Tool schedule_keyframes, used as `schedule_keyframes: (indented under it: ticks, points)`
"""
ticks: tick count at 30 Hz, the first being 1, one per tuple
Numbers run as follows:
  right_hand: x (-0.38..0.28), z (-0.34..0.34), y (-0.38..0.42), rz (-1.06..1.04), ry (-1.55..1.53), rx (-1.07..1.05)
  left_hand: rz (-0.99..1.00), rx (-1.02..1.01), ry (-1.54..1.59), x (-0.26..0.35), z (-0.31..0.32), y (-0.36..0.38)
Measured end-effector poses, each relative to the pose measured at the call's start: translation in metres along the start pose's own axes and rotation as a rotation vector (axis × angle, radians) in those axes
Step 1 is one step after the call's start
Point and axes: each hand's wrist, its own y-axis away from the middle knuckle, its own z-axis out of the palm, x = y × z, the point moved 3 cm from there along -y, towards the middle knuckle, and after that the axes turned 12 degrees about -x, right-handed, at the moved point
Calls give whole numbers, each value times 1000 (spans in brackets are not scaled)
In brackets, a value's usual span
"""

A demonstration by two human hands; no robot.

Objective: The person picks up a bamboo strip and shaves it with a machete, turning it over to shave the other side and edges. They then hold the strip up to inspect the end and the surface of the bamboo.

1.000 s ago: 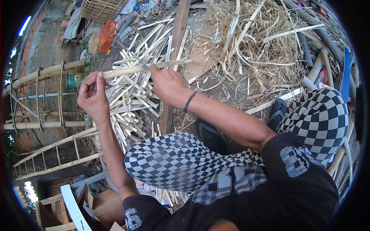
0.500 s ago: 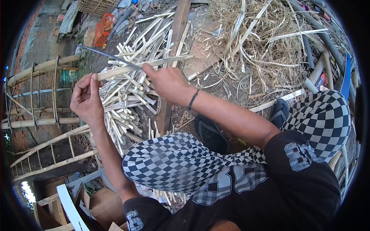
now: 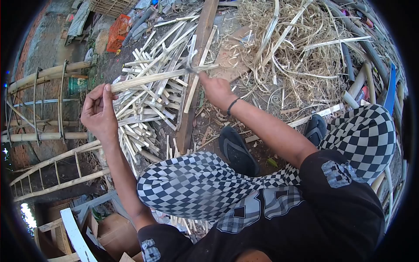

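Between thumb and fingers, my left hand (image 3: 101,109) grips the near end of a pale bamboo strip (image 3: 148,78). The strip stretches to the right over a wooden plank (image 3: 203,39). My right hand (image 3: 217,89) is closed at the strip's far part, by a knife whose blade (image 3: 190,70) shows only as a short dark blur against the strip. Its handle is hidden in the fist. Below the strip lies a heap of cut bamboo sticks (image 3: 137,131).
A pile of curly shavings (image 3: 301,61) lies at the upper right. An orange crate (image 3: 117,34) stands at the upper left, above bamboo frames (image 3: 48,137). A blue saw blade (image 3: 391,89) is at the right edge. Sandals (image 3: 238,153) are beside the checkered trousers.
My right hand has moved right along the strip with the knife, whose long blade showed clearly before. My left hand has stayed nearly in place.
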Motion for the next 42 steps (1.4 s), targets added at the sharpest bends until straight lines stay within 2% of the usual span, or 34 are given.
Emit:
schedule_keyframes:
  ticks: [3, 7, 9, 10, 12, 13, 15, 18, 20, 22, 24, 26, 27, 30, 32, 33, 35, 37, 41, 42]
  points:
    - [22, 13, -16, 70, 112, -4, -35, 4, 12, -8, -6, 3]
    - [-35, -19, 0, 39, 54, -23, -28, 18, 23, -9, -3, -1]
    - [-55, -26, 7, -173, 101, -16, -31, 22, 18, -5, 0, 0]
    - [-42, -15, 6, -174, 96, -21, -33, 26, 10, -3, 0, 0]
    - [12, 13, -1, -27, 64, -23, -6, 21, 50, -8, -3, 2]
    - [28, 18, -3, -31, 67, -18, -33, 19, 59, -12, -4, 1]
    - [49, 21, -3, 94, 121, 32, -56, 11, 66, -11, -6, 3]
    - [2, 6, -7, 88, 124, 10, -72, 7, 12, -10, -1, 4]
    - [-16, -8, 4, 51, 71, -48, -95, 35, 38, -10, -1, 2]
    - [-21, -8, 5, -162, 92, -24, -97, 42, 42, -10, -2, 0]
    - [27, 18, 7, -165, 104, 27, -62, 20, 60, -7, 0, 1]
    - [80, 34, 5, 185, 85, -42, -97, 37, 66, -8, -1, 1]
    - [75, 35, 3, 192, 83, -41, -132, 45, 69, -10, -1, 0]
    - [30, 16, -10, 197, 129, -6, -68, 21, 49, -9, 2, -1]
    - [-14, -20, 6, 5, 83, -42, -82, 31, 45, -8, 2, -3]
    - [-9, -16, 6, 5, 87, -45, -89, 46, 60, -8, 2, -5]
    - [7, -3, 2, -158, 75, 56, -83, 50, 54, -7, 0, -7]
    - [57, 21, 8, 110, 59, -64, -59, 41, 62, -6, 0, -7]
    - [95, 34, -9, 266, 99, 10, -43, 26, 22, 1, 2, -8]
    - [68, 23, -9, 256, 117, -36, -51, 21, 22, -1, 3, -8]
